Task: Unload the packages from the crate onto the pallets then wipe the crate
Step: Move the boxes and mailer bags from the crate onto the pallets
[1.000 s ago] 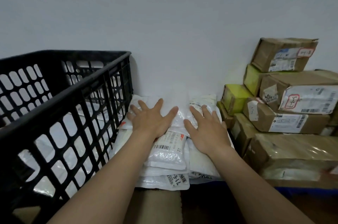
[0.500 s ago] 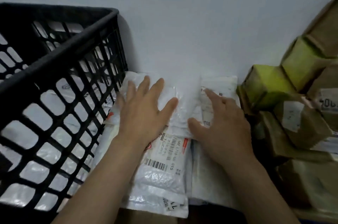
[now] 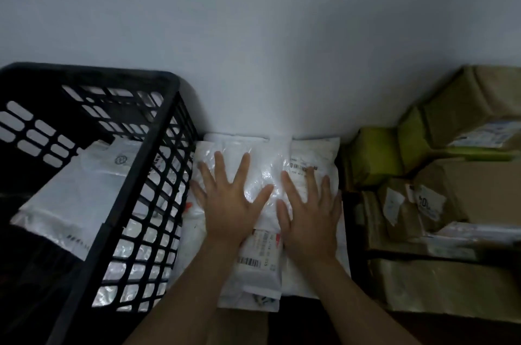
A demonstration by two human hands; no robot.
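A pile of white plastic mailer packages [image 3: 265, 172] lies against the wall in the middle of the view. My left hand [image 3: 231, 201] and my right hand [image 3: 308, 213] both rest flat on top of the pile, fingers spread and straight. A labelled package [image 3: 260, 254] sticks out towards me between my wrists. The black lattice crate [image 3: 141, 203] stands to the left of the pile, its wall close to my left hand. Inside it lies a white package [image 3: 84, 189].
Brown and yellow-green cardboard boxes [image 3: 439, 175] are stacked close on the right of the pile. A plain grey wall [image 3: 253, 34] rises directly behind everything. A strip of brown surface [image 3: 245, 327] shows below the pile.
The camera has tilted down and closer. Both hands stay flat on the package pile; my right hand has flattened and spread its fingers more.
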